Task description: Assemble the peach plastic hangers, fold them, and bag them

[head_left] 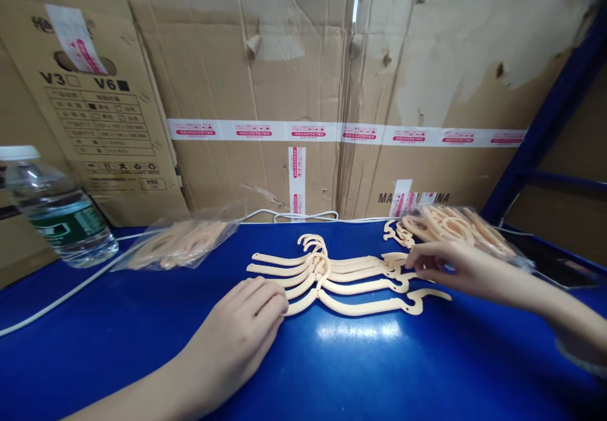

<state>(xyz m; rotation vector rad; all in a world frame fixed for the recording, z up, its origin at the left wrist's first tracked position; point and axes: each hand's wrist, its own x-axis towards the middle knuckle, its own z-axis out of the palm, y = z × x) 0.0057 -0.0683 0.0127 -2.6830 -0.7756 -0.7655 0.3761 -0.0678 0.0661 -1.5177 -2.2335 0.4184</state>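
Several small cream plastic hangers (332, 275) lie fanned in a loose stack on the blue table (142, 320). My left hand (246, 326) rests palm down by their left ends, its fingers together and touching the lowest hanger. My right hand (446, 266) reaches in from the right, its fingertips pinching the right ends of the hangers. Just behind it lies an open clear bag (465, 228) with more hangers spilling out.
A second clear bag of hangers (184, 241) lies at the left. A water bottle (57, 209) stands at the far left, with a white cable (66, 294) running along the table. Cardboard boxes (303, 92) wall the back; a blue frame post (550, 117) rises at right.
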